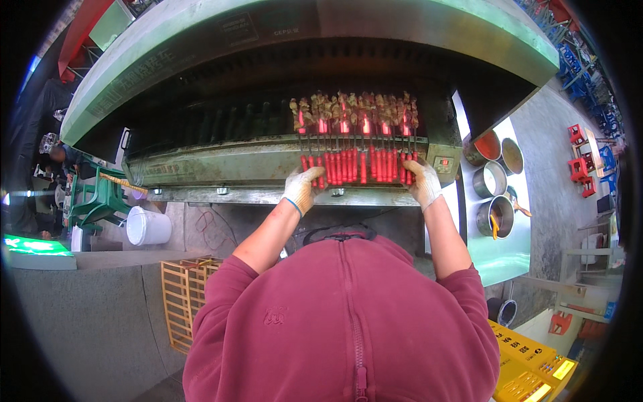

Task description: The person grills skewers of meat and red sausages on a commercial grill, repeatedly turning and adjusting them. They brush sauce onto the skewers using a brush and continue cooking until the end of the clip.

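Observation:
A row of meat skewers [361,108] lies across the grill [211,156], their meat ends over glowing red heat. Their red handles [346,166] jut out side by side past the grill's front edge. My left hand [304,188], in a white knit glove, grips the handles at the left end of the row. At the right end, my gloved right hand [423,182] has its fingers around the outermost handles. Between the hands the handles sit close together, with a small gap near the middle.
A broad metal hood [301,25] overhangs the grill. Several metal pots [490,179] and a basting brush [521,208] stand on a side table [502,261] at right. To the left are a white bucket [149,226], a green plastic chair [100,193] and a seated person. A wooden rack [183,301] stands nearby.

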